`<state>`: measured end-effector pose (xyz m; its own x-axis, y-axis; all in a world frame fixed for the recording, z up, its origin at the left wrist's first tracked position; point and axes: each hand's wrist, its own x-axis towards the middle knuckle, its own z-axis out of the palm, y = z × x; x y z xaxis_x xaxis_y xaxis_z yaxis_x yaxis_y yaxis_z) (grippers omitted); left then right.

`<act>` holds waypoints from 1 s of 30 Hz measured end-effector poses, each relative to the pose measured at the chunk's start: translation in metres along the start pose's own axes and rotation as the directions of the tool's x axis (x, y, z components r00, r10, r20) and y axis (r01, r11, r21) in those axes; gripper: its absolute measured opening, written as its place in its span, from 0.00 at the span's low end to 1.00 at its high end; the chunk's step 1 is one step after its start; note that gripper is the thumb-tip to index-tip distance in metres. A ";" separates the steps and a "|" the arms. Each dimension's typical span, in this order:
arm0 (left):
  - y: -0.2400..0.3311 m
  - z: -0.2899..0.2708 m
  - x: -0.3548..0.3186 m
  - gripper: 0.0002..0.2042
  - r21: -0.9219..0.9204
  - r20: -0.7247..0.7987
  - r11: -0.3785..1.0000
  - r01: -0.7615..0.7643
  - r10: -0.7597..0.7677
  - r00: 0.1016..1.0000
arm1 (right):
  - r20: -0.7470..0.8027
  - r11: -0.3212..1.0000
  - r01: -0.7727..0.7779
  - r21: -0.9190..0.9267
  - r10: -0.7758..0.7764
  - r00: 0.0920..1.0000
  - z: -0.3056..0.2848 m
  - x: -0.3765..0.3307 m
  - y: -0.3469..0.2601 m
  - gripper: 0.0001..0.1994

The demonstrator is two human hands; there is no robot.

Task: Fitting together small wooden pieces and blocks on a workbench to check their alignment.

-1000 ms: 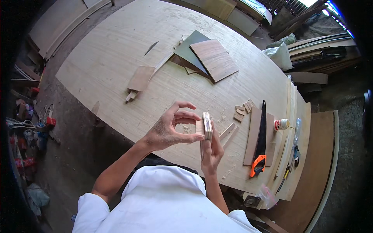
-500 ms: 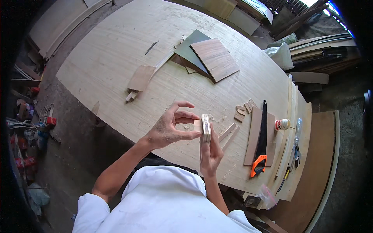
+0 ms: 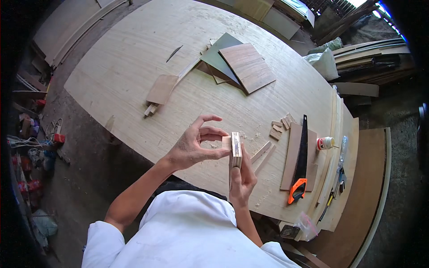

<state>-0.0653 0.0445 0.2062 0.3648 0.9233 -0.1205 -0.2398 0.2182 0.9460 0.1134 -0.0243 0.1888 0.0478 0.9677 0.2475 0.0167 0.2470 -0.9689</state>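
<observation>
Over the near edge of the table, my right hand (image 3: 242, 182) grips a small plywood block (image 3: 237, 151) upright, its layered edge facing up. Part of that block is hidden by my fingers. My left hand (image 3: 190, 145) curls its thumb and fingers around a short pale wood piece (image 3: 226, 143), which sits against the left face of the plywood. Whether the two pieces are joined, I cannot tell.
A handsaw with an orange handle (image 3: 298, 191) lies on a brown board (image 3: 290, 156) to the right. Beside it are a white glue bottle (image 3: 325, 143), several wood offcuts (image 3: 278, 129) and thin strips (image 3: 261, 152). Stacked panels (image 3: 248, 67) lie farther back on the table (image 3: 120, 67).
Both hands have shifted very slightly left with the plywood block, which is turned a little. The grips look the same.
</observation>
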 end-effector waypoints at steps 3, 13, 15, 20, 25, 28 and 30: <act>0.000 0.002 -0.003 0.44 0.128 0.035 0.989 -0.069 0.065 0.997 | -0.032 0.990 -0.134 -0.032 0.133 0.991 -0.003 0.004 0.014 0.26; -0.001 -0.001 -0.004 0.46 0.025 0.013 0.998 -0.063 0.063 0.998 | -0.032 0.975 -0.220 0.040 0.221 0.975 0.003 0.000 0.006 0.25; 0.002 -0.004 -0.002 0.45 -0.005 0.007 0.998 -0.062 0.062 0.998 | -0.025 0.989 -0.144 0.040 0.145 0.989 0.001 -0.007 0.011 0.25; -0.010 0.001 -0.007 0.44 -0.069 -0.054 0.997 0.038 -0.042 0.998 | -0.053 0.923 -0.354 0.153 0.365 0.929 0.008 0.003 0.017 0.24; -0.011 -0.004 -0.002 0.43 -0.017 -0.052 1.000 0.020 -0.021 0.998 | -0.028 0.964 -0.254 0.074 0.257 0.966 0.004 0.010 0.030 0.23; -0.011 -0.006 0.004 0.43 -0.055 -0.044 0.998 0.009 -0.012 0.999 | -0.030 0.973 -0.229 0.022 0.230 0.973 0.005 0.013 0.011 0.23; -0.004 0.002 0.009 0.42 -0.122 -0.036 0.991 0.062 -0.066 0.997 | -0.052 0.990 -0.137 0.022 0.138 0.989 0.001 0.014 0.013 0.23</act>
<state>-0.0592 0.0514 0.2020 0.3471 0.9176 -0.1939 -0.3252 0.3116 0.8928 0.1128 -0.0075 0.1795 0.1011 0.9886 0.1114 -0.0115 0.1131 -0.9935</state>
